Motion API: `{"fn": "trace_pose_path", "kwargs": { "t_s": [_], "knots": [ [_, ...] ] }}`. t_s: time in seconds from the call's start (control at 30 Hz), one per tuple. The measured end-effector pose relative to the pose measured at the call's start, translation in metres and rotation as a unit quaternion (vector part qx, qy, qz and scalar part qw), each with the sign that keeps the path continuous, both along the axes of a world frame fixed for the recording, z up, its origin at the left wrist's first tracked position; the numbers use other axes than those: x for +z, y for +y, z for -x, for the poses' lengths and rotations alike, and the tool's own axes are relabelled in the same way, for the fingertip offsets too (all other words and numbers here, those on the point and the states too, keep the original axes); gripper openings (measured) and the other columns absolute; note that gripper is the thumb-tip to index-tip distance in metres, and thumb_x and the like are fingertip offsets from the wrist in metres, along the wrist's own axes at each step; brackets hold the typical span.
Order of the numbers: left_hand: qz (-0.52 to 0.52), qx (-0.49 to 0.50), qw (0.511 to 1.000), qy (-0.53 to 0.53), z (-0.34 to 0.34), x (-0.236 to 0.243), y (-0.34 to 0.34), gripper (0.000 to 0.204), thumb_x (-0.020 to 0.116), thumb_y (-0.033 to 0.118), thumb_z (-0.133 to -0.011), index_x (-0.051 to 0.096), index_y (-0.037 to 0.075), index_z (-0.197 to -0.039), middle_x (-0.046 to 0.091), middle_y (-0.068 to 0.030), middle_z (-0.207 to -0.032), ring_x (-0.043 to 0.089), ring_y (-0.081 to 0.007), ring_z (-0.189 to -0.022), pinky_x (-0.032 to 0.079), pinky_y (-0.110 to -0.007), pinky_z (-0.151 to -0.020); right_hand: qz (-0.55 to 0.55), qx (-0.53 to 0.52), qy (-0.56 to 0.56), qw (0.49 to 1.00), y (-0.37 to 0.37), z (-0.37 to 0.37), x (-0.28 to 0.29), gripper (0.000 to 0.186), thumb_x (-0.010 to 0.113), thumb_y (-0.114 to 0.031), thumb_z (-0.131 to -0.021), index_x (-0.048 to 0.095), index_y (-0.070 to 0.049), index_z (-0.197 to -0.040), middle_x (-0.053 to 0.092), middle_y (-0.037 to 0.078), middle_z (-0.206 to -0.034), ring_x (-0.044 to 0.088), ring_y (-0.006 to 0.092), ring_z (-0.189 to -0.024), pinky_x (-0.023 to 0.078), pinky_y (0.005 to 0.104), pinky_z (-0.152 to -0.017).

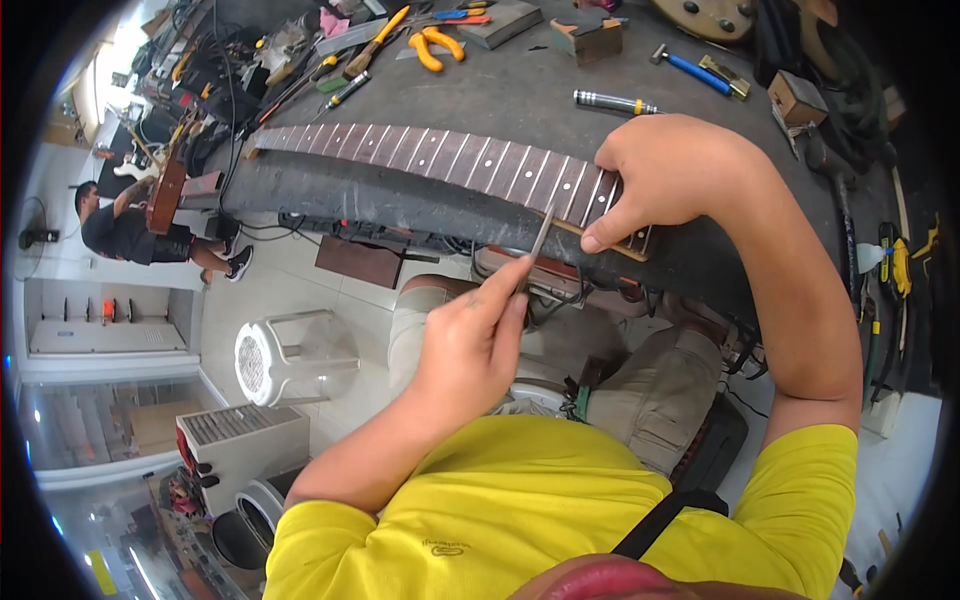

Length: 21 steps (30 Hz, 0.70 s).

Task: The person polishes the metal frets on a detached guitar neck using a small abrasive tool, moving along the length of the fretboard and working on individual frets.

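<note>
A guitar neck with a dark fretboard, metal frets and pale dot inlays lies along the near edge of the dark workbench. My right hand grips its right end, thumb on the near side and fingers over the far side, partly out of sight. In my left hand is a slim metal file, closed in the fingers. Its tip touches or nearly touches the near edge of the fretboard, just left of my right thumb. The file's lower end is hidden by my hand.
Orange-handled pliers, a brush, a silver-and-yellow hand tool, a blue-handled hammer and a wooden block lie beyond the neck. A white stool stands on the floor at left, and a person is farther off.
</note>
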State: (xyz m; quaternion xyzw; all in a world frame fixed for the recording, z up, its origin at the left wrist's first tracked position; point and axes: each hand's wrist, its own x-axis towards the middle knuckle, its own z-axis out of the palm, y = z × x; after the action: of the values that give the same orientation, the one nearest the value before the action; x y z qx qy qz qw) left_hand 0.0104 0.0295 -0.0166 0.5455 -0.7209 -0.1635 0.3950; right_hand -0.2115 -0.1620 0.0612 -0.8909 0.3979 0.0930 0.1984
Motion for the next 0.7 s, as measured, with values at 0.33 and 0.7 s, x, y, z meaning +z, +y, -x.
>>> {"fn": "trace_pose_path", "kwargs": {
  "t_s": [0.33, 0.7],
  "knots": [
    [-0.044, -0.023, 0.998, 0.034, -0.022, -0.016, 0.036, 0.040, 0.068, -0.006, -0.104, 0.072, -0.001, -0.144, 0.070, -0.0099, -0.076, 0.063, -0.0149, -0.060, 0.051, -0.029, -0.061, -0.006, -0.015, 0.014, 1.000, 0.000, 0.001, 0.004, 0.079, 0.091, -0.068, -0.073, 0.084, 0.004, -0.105, 0.080, 0.024, -0.091, 0.079, 0.0408, -0.090, 0.061, 0.0485, -0.081],
    [0.004, -0.027, 1.000, -0.001, -0.005, -0.002, -0.002, 0.039, 0.070, -0.005, -0.102, 0.073, -0.001, -0.141, 0.071, -0.0127, -0.079, 0.065, -0.0197, -0.060, 0.053, -0.032, -0.063, -0.005, -0.018, 0.016, 1.000, 0.001, 0.003, 0.003, 0.079, 0.091, -0.069, -0.074, 0.084, 0.003, -0.106, 0.080, 0.023, -0.089, 0.080, 0.0394, -0.088, 0.061, 0.0474, -0.081]
  ]
}}
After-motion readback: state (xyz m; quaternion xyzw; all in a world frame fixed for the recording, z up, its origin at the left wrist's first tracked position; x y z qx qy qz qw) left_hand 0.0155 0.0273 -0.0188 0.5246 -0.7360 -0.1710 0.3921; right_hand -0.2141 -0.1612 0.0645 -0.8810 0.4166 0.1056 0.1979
